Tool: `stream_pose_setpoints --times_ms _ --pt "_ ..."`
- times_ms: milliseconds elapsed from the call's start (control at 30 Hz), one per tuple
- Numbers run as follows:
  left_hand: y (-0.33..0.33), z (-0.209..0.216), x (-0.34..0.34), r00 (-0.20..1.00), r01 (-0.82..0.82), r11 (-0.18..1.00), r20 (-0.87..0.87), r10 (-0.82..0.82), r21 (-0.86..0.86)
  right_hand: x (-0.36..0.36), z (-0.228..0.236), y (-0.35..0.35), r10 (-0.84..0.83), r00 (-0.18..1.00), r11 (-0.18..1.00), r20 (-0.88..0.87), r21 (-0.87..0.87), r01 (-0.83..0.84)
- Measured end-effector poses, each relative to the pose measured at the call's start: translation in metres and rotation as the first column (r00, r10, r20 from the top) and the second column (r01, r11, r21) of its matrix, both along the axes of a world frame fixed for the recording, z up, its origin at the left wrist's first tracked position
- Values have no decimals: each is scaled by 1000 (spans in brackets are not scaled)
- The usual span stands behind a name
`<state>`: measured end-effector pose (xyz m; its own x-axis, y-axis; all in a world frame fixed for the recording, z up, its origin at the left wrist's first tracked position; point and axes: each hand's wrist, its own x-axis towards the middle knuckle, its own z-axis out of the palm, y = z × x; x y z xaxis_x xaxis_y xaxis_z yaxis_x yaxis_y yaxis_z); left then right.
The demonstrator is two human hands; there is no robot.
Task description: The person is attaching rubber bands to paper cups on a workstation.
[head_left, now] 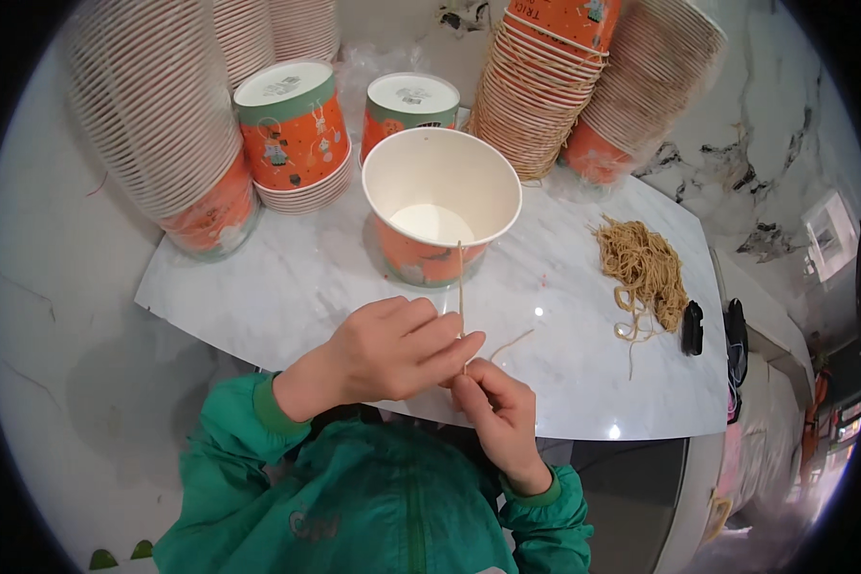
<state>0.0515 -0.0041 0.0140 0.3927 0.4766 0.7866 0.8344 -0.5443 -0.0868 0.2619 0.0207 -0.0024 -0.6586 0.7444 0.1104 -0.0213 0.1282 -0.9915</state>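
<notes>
My left hand (378, 349) and my right hand (500, 416) meet near the table's front edge, both with fingers pinched on a length of tan twine (462, 287). The twine runs up from my fingers to the near rim of a paper bucket (442, 167). A loose end of it sticks out to the right above my right hand. Wide mouth up and tilted toward me, the bucket is white inside and orange and green outside. Where the twine joins the rim is too small to make out. My fingers cover the part they pinch.
A tangled twine pile (641, 268) lies at the right, beside a small black object (693, 328). Behind stand an upside-down bucket stack (295, 143), another upturned bucket (411, 93), a tall wrapped stack (153, 115), a stack with twine (531, 105) and a plastic-wrapped stack (651, 81).
</notes>
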Motion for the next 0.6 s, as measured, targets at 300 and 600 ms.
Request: stream_pose_setpoints --times_ms 300,600 --pt "26 15 -17 991 21 981 -134 4 191 11 25 -12 -78 996 933 39 354 59" --pt "41 16 -14 969 -244 942 93 228 229 11 19 -32 124 984 582 124 795 -174"
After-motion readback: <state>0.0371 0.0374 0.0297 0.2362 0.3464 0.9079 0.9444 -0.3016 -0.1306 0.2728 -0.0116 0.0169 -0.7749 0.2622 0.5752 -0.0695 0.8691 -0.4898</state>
